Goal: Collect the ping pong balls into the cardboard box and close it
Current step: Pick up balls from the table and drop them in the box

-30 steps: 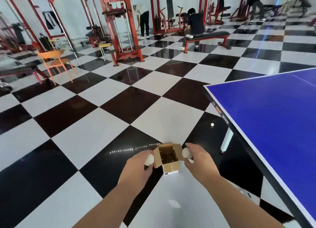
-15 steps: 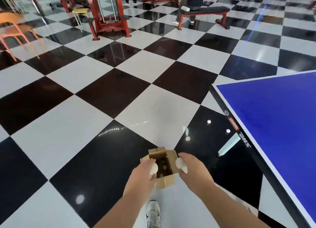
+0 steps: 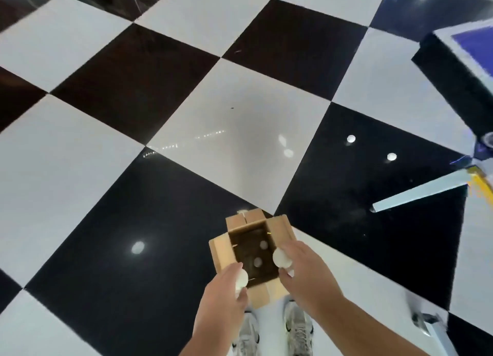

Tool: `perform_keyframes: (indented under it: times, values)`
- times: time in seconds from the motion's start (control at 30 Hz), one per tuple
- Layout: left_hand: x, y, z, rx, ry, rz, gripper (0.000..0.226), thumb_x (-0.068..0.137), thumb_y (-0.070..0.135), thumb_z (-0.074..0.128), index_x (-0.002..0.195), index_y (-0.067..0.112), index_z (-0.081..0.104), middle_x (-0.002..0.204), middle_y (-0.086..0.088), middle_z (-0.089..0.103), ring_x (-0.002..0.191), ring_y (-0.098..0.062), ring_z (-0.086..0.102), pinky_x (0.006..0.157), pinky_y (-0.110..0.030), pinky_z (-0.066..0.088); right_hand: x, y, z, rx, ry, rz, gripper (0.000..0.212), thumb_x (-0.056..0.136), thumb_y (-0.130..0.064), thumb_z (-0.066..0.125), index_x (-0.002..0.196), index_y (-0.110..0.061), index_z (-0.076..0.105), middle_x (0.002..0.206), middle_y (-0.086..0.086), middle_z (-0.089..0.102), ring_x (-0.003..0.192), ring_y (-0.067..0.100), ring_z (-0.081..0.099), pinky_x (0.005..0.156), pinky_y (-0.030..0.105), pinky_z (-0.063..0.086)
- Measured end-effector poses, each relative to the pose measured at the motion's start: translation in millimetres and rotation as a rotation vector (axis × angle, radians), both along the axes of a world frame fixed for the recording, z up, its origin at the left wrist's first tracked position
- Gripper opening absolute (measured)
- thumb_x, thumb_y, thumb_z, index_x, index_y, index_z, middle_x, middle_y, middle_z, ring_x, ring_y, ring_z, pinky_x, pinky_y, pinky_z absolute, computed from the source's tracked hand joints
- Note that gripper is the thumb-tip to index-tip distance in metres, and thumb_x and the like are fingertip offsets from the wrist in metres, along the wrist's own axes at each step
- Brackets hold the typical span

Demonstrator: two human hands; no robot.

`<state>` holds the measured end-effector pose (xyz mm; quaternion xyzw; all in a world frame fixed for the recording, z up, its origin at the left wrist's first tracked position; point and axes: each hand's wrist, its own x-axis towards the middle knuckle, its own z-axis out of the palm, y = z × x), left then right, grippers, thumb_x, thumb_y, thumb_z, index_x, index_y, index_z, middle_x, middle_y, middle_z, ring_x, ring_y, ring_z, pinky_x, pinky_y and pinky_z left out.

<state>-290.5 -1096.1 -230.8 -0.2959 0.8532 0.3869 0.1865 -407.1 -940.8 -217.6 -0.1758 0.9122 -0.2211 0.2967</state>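
Note:
A small cardboard box (image 3: 222, 251) is held between my hands at the bottom centre, with its flaps open. Two white ping pong balls (image 3: 263, 245) lie on its dark bottom. My left hand (image 3: 222, 299) presses the box's near left side and pinches a white ball (image 3: 242, 277) at the rim. My right hand (image 3: 306, 270) holds the right side and grips another ball (image 3: 281, 258) over the opening, with something white under its fingers. Two more white balls (image 3: 351, 139) (image 3: 391, 157) rest on a black floor tile ahead to the right.
The floor is glossy black and white tiles with bright light reflections (image 3: 138, 247). The blue table's corner (image 3: 474, 43) and its pale leg (image 3: 416, 193) are at the right. My grey shoes (image 3: 297, 329) stand below the box.
The view has tilted down toward the floor and moved nearer the two loose balls. The gym equipment has left the frame. My hands hold the box and balls as before.

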Motion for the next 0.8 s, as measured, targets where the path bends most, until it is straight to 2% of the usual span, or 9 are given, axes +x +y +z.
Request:
perform_keyframes:
  times: [0.1, 0.17, 0.37, 0.47, 0.6, 0.8]
  values:
    - [-8.9, 4.6, -69.2, 0.016, -0.056, 0.057, 0.048, 0.094, 0.028, 0.055, 0.139, 0.038, 0.041, 0.137, 0.019, 0.050, 0.119, -0.006, 0.050, 0.104, -0.030, 0.042, -3.9, -1.4, -71.6, 0.030, -0.040, 0.020, 0.046, 0.090, -0.029, 0.057, 0.133, -0.033, 0.043, 0.127, -0.012, 0.050, 0.106, 0.011, 0.052, 0.089, 0.025, 0.048]
    - [-11.5, 8.6, -108.9, 0.008, -0.078, 0.071, 0.050, 0.093, 0.028, 0.056, 0.140, 0.036, 0.040, 0.138, 0.017, 0.049, 0.122, -0.006, 0.049, 0.105, -0.030, 0.040, -0.5, 0.7, -112.7, 0.040, -0.079, 0.042, 0.047, 0.090, -0.027, 0.057, 0.134, -0.033, 0.043, 0.129, -0.014, 0.051, 0.104, 0.012, 0.055, 0.087, 0.025, 0.048]
    - [-18.5, 20.3, -202.5, -0.014, -0.108, 0.101, 0.049, 0.092, 0.031, 0.057, 0.139, 0.037, 0.042, 0.138, 0.017, 0.050, 0.124, -0.007, 0.047, 0.103, -0.026, 0.038, 4.7, 5.1, -206.4, 0.056, -0.129, 0.045, 0.050, 0.089, -0.024, 0.061, 0.135, -0.031, 0.044, 0.131, -0.012, 0.050, 0.117, 0.011, 0.050, 0.097, 0.028, 0.046]
    - [-24.7, 23.5, -225.7, -0.024, -0.119, 0.044, 0.051, 0.092, 0.033, 0.057, 0.140, 0.035, 0.040, 0.140, 0.016, 0.048, 0.124, -0.008, 0.047, 0.105, -0.031, 0.041, 2.3, 4.9, -228.6, 0.051, -0.124, 0.039, 0.050, 0.089, -0.023, 0.061, 0.136, -0.031, 0.045, 0.132, -0.013, 0.050, 0.121, 0.010, 0.047, 0.100, 0.024, 0.042]
    - [-32.8, 22.4, -239.2, -0.052, -0.111, 0.026, 0.054, 0.093, 0.034, 0.057, 0.143, 0.035, 0.036, 0.144, 0.016, 0.044, 0.129, -0.007, 0.043, 0.108, -0.026, 0.033, -0.9, 4.9, -240.1, 0.031, -0.097, 0.067, 0.049, 0.090, -0.022, 0.059, 0.136, -0.029, 0.045, 0.134, -0.013, 0.050, 0.123, 0.008, 0.045, 0.102, 0.021, 0.037]
    - [-45.4, 23.2, -235.4, -0.090, -0.073, -0.004, 0.068, 0.093, 0.037, 0.056, 0.149, 0.035, 0.017, 0.156, 0.019, 0.014, 0.137, -0.006, 0.033, 0.104, -0.025, 0.038, -6.7, 7.8, -235.4, 0.070, -0.102, 0.076, 0.050, 0.095, -0.034, 0.051, 0.142, -0.034, 0.034, 0.144, -0.016, 0.040, 0.131, 0.007, 0.040, 0.106, 0.026, 0.036]
